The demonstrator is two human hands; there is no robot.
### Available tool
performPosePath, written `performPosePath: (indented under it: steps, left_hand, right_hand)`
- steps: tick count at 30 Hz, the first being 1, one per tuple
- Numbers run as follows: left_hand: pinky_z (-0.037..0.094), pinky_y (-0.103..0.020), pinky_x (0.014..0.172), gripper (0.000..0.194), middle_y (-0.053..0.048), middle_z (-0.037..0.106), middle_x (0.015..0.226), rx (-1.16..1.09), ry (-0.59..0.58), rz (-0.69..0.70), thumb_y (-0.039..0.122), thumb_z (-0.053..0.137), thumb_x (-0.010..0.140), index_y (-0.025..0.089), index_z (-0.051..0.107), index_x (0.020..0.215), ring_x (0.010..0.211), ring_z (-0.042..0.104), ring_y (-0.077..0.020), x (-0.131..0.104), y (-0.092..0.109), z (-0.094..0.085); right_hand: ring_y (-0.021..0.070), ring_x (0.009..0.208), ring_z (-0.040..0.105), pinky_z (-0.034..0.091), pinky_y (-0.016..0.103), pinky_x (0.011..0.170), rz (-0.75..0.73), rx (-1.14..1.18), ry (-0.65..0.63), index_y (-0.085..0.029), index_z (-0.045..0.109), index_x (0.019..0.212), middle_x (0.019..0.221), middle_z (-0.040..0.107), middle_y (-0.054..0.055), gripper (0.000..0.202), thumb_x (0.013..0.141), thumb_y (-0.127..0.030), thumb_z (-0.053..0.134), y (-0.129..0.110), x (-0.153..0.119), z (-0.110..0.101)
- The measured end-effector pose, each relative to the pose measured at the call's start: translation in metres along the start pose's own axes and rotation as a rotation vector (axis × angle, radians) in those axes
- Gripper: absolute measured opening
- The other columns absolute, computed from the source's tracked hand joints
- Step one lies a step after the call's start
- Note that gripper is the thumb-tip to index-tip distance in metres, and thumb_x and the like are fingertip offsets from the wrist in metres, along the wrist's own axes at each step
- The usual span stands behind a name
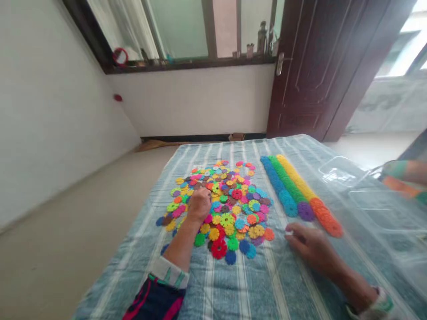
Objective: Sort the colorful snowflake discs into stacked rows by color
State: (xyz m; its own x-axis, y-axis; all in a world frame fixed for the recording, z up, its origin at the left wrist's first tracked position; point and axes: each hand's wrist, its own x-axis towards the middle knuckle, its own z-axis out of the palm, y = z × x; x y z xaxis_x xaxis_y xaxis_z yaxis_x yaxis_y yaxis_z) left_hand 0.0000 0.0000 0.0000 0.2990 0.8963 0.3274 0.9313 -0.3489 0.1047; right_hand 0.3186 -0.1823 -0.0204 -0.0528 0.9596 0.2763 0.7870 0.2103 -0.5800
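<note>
Many colourful notched discs (227, 218) lie in a loose pile on a striped cloth (227, 293). My left hand (200, 203) is over the left part of the pile, its fingers curled; whatever they hold is hidden. To the right of the pile, my right hand (308, 244) pinches a small purple disc (288, 228) between thumb and finger. Just beyond it, overlapping discs form long rows: a blue row (276, 182), a green row (290, 182) and a yellow row (296, 175). A purple disc stack (305, 211) ends the green row, and orange discs (326, 218) continue the yellow one.
Clear plastic containers (343, 171) stand at the right of the table. Beside them a person's blurred arm (408, 172) reaches in from the right edge. A dark red door (310, 66) and a window sill (200, 63) with small items are behind the table.
</note>
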Motion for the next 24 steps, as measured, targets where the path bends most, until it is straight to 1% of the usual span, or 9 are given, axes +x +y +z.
performPosePath:
  steps: [2,4,7,9,11,13,15,19,24]
  left_hand:
    - [0.051,-0.038,0.087,0.025,-0.011,0.07,0.084,-0.009,0.09,-0.021,0.008,0.042,0.076,0.016,0.066,0.073,0.088,0.063,-0.0238,-0.001,0.001,0.002]
    - [0.05,-0.039,0.09,0.028,-0.011,0.071,0.089,-0.031,0.162,0.01,0.007,0.041,0.077,0.016,0.067,0.077,0.093,0.063,-0.024,-0.001,0.005,0.003]
    - [0.046,-0.042,0.1,0.031,-0.012,0.07,0.106,-0.091,0.241,0.159,0.009,0.041,0.083,0.016,0.069,0.093,0.108,0.06,-0.0238,-0.002,0.017,0.004]
    - [0.042,-0.041,0.106,0.032,-0.011,0.067,0.121,-0.124,0.177,0.26,0.012,0.043,0.086,0.016,0.068,0.106,0.12,0.055,-0.0231,-0.002,0.028,0.004]
    - [0.041,-0.043,0.108,0.034,-0.009,0.062,0.131,-0.131,0.042,0.289,0.017,0.048,0.086,0.017,0.065,0.116,0.128,0.049,-0.0241,-0.004,0.036,0.003]
    - [0.04,-0.047,0.107,0.035,-0.007,0.059,0.135,-0.108,-0.085,0.245,0.022,0.051,0.087,0.02,0.063,0.12,0.131,0.047,-0.0262,-0.006,0.041,0.002]
    - [0.037,-0.051,0.107,0.033,-0.006,0.058,0.137,-0.069,-0.133,0.155,0.025,0.051,0.088,0.023,0.064,0.118,0.13,0.048,-0.0272,-0.008,0.04,0.0]
    - [0.038,-0.049,0.105,0.028,-0.008,0.06,0.134,-0.004,-0.079,-0.015,0.027,0.053,0.088,0.022,0.067,0.113,0.127,0.051,-0.0275,-0.009,0.033,-0.005]
    - [0.044,-0.043,0.099,0.026,-0.011,0.063,0.129,0.06,-0.025,-0.065,0.027,0.053,0.088,0.018,0.068,0.106,0.122,0.054,-0.027,-0.01,0.03,-0.005]
  right_hand:
    - [0.0162,0.052,0.056,0.04,0.025,0.053,-0.004,0.003,-0.002,-0.018,0.065,0.088,0.056,0.056,-0.002,0.026,0.089,-0.035,0.046,0.0,0.002,0.0]
    - [0.016,0.051,0.056,0.04,0.025,0.053,-0.004,0.003,-0.006,-0.018,0.065,0.088,0.056,0.056,-0.003,0.024,0.088,-0.035,0.047,0.0,0.003,0.0]
    - [0.0159,0.052,0.056,0.04,0.025,0.054,0.001,-0.002,-0.014,-0.019,0.064,0.088,0.057,0.056,-0.003,0.022,0.089,-0.034,0.047,-0.001,0.003,0.001]
    - [0.016,0.052,0.056,0.04,0.025,0.054,0.001,-0.008,-0.019,-0.02,0.064,0.088,0.057,0.057,-0.003,0.022,0.089,-0.034,0.047,-0.002,0.002,0.001]
    - [0.0161,0.052,0.056,0.04,0.025,0.054,0.0,-0.013,-0.023,-0.02,0.064,0.089,0.057,0.057,-0.003,0.022,0.089,-0.034,0.047,-0.002,0.002,0.001]
    - [0.0162,0.053,0.056,0.04,0.025,0.054,0.002,-0.016,-0.024,-0.021,0.064,0.089,0.057,0.057,-0.002,0.022,0.089,-0.034,0.047,-0.002,0.002,0.002]
    - [0.0163,0.053,0.056,0.04,0.026,0.054,0.006,-0.017,-0.023,-0.021,0.064,0.089,0.058,0.058,-0.002,0.022,0.088,-0.034,0.047,-0.002,0.002,0.002]
    - [0.0165,0.053,0.055,0.039,0.026,0.054,0.014,-0.008,-0.037,-0.02,0.064,0.09,0.058,0.057,-0.002,0.023,0.088,-0.034,0.046,-0.003,0.002,0.002]
    - [0.0171,0.055,0.056,0.038,0.027,0.057,0.03,0.005,-0.046,-0.019,0.063,0.091,0.059,0.057,-0.002,0.022,0.087,-0.032,0.046,-0.002,0.004,0.004]
